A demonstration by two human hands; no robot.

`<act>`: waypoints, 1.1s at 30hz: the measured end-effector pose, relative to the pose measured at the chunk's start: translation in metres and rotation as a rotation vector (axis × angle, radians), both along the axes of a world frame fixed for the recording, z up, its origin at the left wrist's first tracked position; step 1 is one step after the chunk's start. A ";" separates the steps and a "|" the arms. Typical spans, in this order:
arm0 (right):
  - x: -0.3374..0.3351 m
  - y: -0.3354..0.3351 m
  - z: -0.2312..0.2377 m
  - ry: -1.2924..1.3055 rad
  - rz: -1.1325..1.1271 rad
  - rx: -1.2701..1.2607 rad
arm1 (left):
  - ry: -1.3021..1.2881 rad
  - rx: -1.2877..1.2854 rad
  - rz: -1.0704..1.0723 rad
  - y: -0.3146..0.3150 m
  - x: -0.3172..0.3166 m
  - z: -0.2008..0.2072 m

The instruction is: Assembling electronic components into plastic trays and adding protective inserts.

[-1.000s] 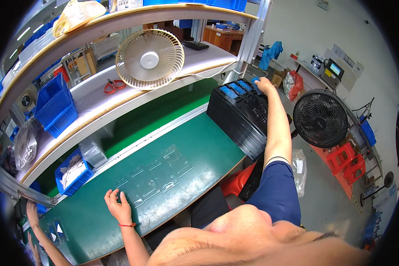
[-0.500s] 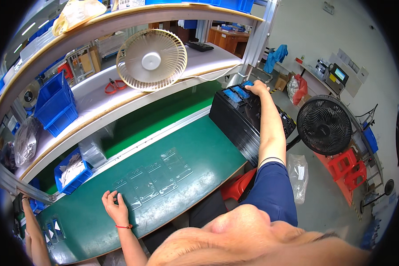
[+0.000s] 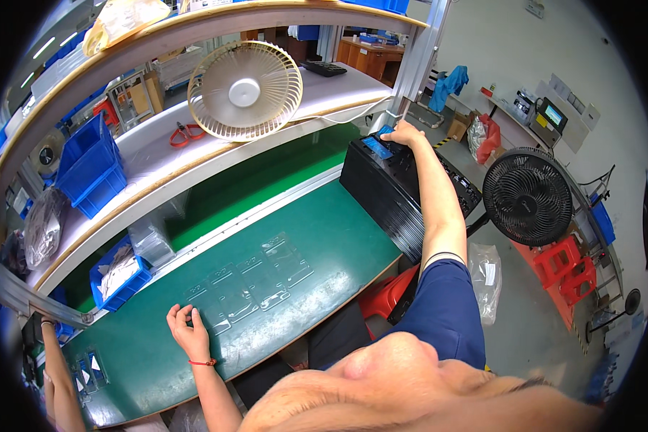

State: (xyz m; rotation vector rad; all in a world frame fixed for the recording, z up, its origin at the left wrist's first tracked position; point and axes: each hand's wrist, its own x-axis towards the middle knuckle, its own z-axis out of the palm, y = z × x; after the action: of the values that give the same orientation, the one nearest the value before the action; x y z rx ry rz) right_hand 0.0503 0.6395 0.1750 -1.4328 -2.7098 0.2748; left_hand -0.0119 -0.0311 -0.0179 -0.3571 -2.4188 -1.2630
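Observation:
My left hand [image 3: 189, 333] hovers at or rests on the green table [image 3: 324, 252], its fingers loosely curled and apart, holding nothing. Beside it lies a row of several clear plastic blister trays [image 3: 253, 282]. At the table's far right end stands a black ribbed stack of trays [image 3: 385, 201]. My right hand [image 3: 406, 134] reaches to its far top corner, thumb and fingers closed on a small blue flat piece [image 3: 387, 131]. Another blue piece [image 3: 376, 147] lies in the top of the stack next to it. My fingertips partly hide the held piece.
A blue bin [image 3: 119, 275] with white pieces stands at the table's back left. Another person's arm [image 3: 63, 374] is at the left edge, near a tray of blue pieces [image 3: 89, 371]. A caged fan [image 3: 245, 92] and red pliers [image 3: 186, 135] sit on the shelf. A black fan [image 3: 527, 196] stands at right.
My right hand has shifted left along the top of the black stack, to a different blue piece. My left hand has hardly moved.

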 end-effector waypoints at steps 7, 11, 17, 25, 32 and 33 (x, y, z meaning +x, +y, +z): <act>-0.010 -0.034 0.020 0.096 -0.013 0.015 | -0.017 0.001 0.037 -0.011 0.008 -0.003; -0.020 -0.028 0.002 0.040 0.137 -0.079 | 0.033 0.000 0.045 -0.010 0.006 -0.005; -0.028 -0.050 0.002 0.068 0.221 -0.156 | -0.001 0.072 0.025 -0.003 0.005 -0.001; -0.005 -0.099 0.014 0.194 0.128 0.303 | 0.167 0.171 0.080 -0.004 0.013 0.009; 0.030 -0.309 -0.046 1.033 0.653 -0.701 | -0.250 0.658 -0.470 0.036 0.049 0.020; 0.033 -0.338 -0.069 0.812 0.551 -0.741 | -0.529 0.788 -0.656 0.050 0.059 0.020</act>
State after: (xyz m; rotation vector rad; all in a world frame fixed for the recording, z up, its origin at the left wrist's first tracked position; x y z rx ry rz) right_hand 0.0830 0.3012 0.1057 -0.3675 -2.2540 1.5974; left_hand 0.0466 0.0191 0.0020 -0.6581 -1.9571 -2.7434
